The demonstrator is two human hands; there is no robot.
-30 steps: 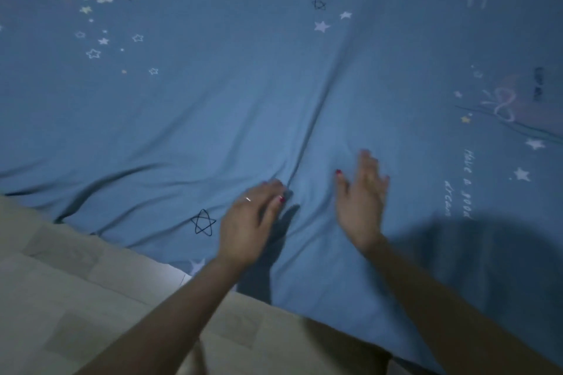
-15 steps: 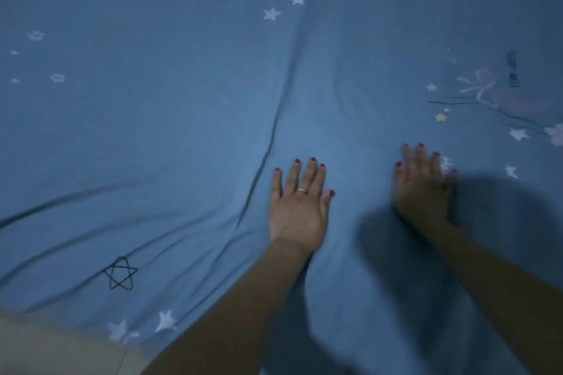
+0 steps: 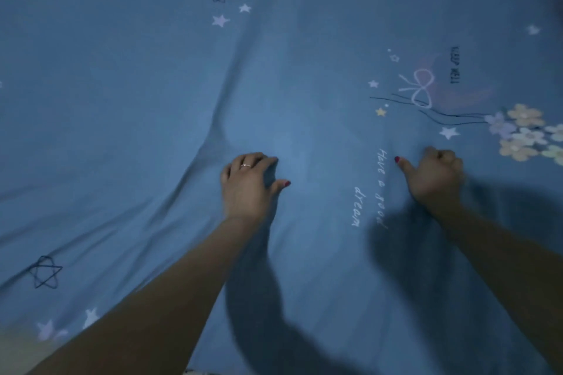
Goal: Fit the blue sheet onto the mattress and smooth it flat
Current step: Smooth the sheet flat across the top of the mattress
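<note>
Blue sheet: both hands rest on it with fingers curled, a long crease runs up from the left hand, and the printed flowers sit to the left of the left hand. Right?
Not quite. The head view shows the printed flowers right of the right hand, not left of the left hand. The curled fingers and the crease on the blue sheet are as stated.

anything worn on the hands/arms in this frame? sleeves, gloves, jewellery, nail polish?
No gloves and no sleeves in view: both forearms are bare. The left hand wears a thin silver-coloured ring on one finger. Thumbnails on the left hand and the right hand carry dark red polish. No watch or bracelet shows.
</note>
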